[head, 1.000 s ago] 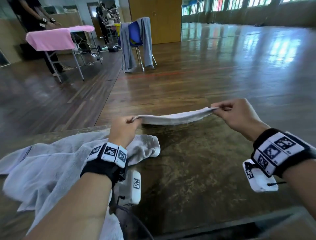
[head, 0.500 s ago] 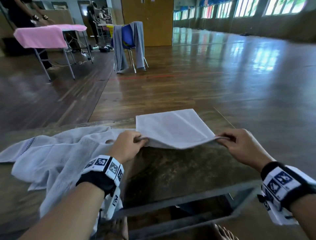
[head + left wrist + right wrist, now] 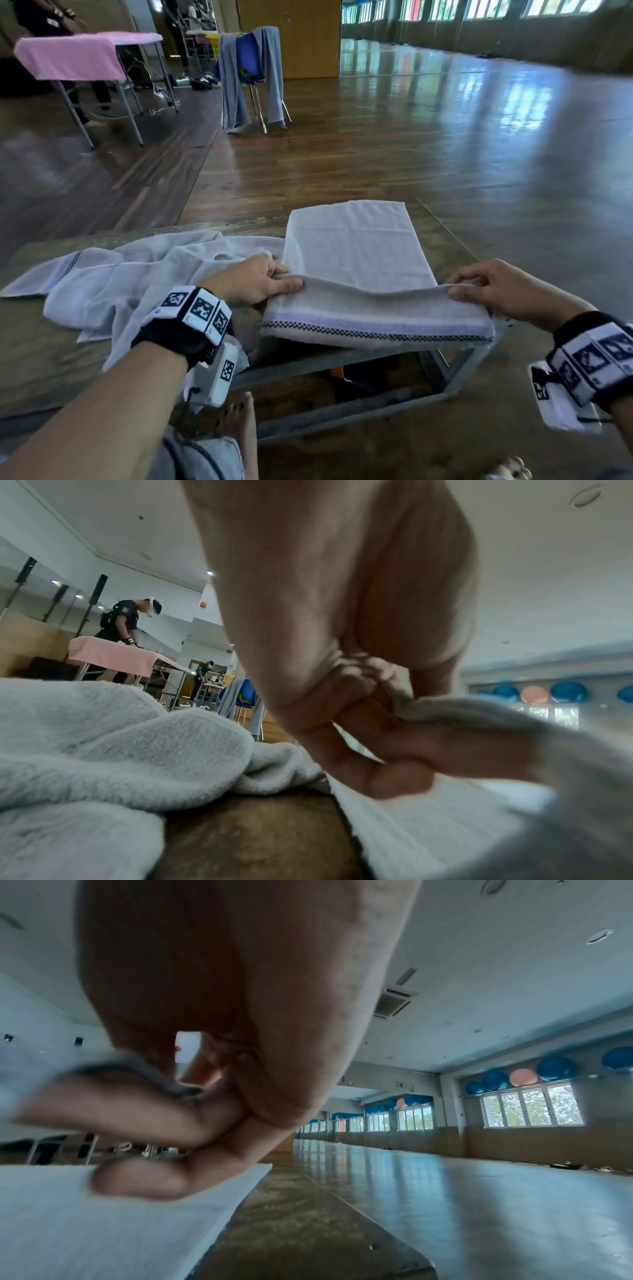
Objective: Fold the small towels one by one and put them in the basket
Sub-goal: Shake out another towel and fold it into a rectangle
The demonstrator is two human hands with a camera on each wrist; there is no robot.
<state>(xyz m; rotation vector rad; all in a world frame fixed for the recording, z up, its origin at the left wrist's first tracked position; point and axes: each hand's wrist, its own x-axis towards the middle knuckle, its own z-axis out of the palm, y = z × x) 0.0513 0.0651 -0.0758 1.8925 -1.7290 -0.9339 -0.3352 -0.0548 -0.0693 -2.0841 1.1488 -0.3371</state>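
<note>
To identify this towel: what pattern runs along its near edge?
A dark checkered line beside a lilac band, clearest in the head view.

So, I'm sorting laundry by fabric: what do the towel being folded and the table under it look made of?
The towel looks like pale looped terry, probably cotton: matte, fuzzy nap, woven checked border stripe. The table top looks like a worn, mottled brown hard surface, material unclear, on a grey metal frame.

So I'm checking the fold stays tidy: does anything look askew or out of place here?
Mostly tidy. The towel lies flat, both hands pinching its near edge, which sags between them and overhangs the table. The other towels lie crumpled at the left.
</note>
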